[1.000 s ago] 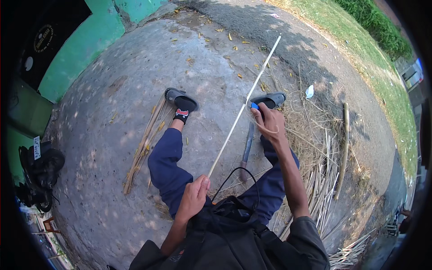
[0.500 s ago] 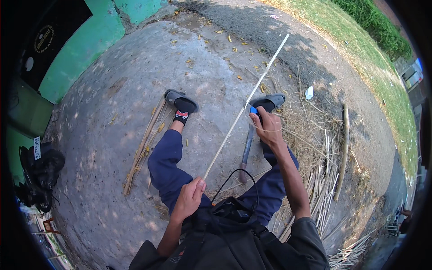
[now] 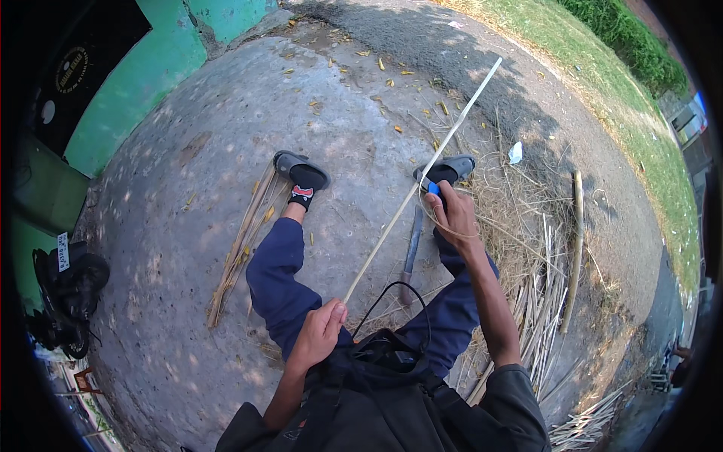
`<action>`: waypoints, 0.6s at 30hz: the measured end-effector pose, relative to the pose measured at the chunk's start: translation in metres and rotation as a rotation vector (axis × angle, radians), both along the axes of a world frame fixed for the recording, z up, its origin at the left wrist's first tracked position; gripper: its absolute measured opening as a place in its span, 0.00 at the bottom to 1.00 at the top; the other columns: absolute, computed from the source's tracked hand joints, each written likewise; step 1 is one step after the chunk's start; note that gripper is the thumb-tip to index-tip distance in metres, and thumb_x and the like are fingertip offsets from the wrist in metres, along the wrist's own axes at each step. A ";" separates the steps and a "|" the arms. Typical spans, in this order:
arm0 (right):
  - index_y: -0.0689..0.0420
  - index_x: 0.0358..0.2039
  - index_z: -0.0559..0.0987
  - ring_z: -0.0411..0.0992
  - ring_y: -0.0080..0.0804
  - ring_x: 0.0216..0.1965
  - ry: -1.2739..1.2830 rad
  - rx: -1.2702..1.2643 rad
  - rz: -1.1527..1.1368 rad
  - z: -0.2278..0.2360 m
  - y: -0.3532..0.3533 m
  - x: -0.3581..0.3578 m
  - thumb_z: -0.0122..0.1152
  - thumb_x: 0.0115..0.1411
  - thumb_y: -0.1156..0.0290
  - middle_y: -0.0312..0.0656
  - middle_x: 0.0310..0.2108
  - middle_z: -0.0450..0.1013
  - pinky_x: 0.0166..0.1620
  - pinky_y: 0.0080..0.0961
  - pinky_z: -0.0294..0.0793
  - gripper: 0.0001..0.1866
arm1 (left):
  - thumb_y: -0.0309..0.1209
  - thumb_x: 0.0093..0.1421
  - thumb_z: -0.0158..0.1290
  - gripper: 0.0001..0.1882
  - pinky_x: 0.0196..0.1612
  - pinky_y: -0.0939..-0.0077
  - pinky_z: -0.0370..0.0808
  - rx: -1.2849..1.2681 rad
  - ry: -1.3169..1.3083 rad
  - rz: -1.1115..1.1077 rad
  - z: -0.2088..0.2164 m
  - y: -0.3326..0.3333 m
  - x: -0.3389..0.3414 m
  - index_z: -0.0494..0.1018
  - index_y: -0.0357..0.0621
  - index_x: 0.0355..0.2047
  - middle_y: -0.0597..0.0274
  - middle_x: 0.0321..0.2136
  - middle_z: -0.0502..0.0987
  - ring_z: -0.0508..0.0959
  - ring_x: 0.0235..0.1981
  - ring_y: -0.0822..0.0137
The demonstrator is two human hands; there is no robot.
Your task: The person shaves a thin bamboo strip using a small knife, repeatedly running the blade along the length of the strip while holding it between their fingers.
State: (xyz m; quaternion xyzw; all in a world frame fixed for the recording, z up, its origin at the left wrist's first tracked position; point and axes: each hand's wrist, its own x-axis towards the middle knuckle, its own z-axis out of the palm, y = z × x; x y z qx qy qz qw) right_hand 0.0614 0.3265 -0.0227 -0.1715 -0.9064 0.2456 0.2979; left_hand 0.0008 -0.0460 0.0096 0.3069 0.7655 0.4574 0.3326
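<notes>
At the far left, a parked motorbike [image 3: 69,290] is seen by the green wall [image 3: 124,83], and a bundle of long dry stalks [image 3: 242,245] is laid beside the left shoe [image 3: 301,170]. The near end of a pale strip [image 3: 384,236] is clenched in the left hand [image 3: 320,331], above the left thigh; from there the strip is held slantwise, up and to the right, past the right shoe [image 3: 454,167]. Its far tip has been swung to the right since half a second ago, while its near end is kept in almost the same place. Between the legs, a long blade with a handle [image 3: 413,245] is left on the ground, untouched. Just to its right, a blue-handled tool [image 3: 434,189] is gripped by the right hand [image 3: 458,218] and appears to be pressed to the strip near its middle, though its edge cannot be made out. A thin curl is looped lower around that hand now, so shaving of the strip seems to be under way. Farther right, split sticks [image 3: 538,324] are heaped beside a thicker pole [image 3: 578,252].
</notes>
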 end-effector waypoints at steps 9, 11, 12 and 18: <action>0.57 0.35 0.72 0.75 0.59 0.24 0.046 -0.039 -0.004 -0.002 0.002 0.001 0.61 0.73 0.57 0.54 0.19 0.71 0.29 0.47 0.70 0.17 | 0.36 0.80 0.43 0.20 0.28 0.67 0.67 0.004 -0.057 -0.006 -0.004 0.004 -0.001 0.68 0.37 0.31 0.57 0.19 0.66 0.68 0.20 0.64; 0.58 0.35 0.72 0.74 0.59 0.23 0.074 -0.043 0.003 -0.001 0.002 0.002 0.61 0.73 0.58 0.53 0.19 0.70 0.29 0.46 0.70 0.16 | 0.36 0.80 0.42 0.20 0.28 0.67 0.67 0.013 -0.053 -0.011 -0.001 0.004 -0.002 0.68 0.37 0.31 0.57 0.19 0.66 0.68 0.20 0.64; 0.58 0.35 0.72 0.74 0.59 0.23 0.075 -0.044 0.004 -0.001 0.001 0.002 0.61 0.73 0.58 0.53 0.19 0.70 0.29 0.46 0.70 0.16 | 0.36 0.80 0.42 0.20 0.28 0.67 0.68 0.020 -0.049 -0.015 0.000 0.003 -0.003 0.68 0.37 0.31 0.57 0.19 0.66 0.68 0.20 0.64; 0.59 0.33 0.73 0.68 0.52 0.21 0.099 -0.124 0.031 0.005 0.001 0.002 0.59 0.73 0.58 0.50 0.18 0.65 0.29 0.43 0.65 0.18 | 0.37 0.80 0.42 0.20 0.29 0.67 0.68 -0.022 -0.013 -0.035 0.006 0.005 -0.003 0.68 0.37 0.32 0.56 0.20 0.67 0.68 0.21 0.64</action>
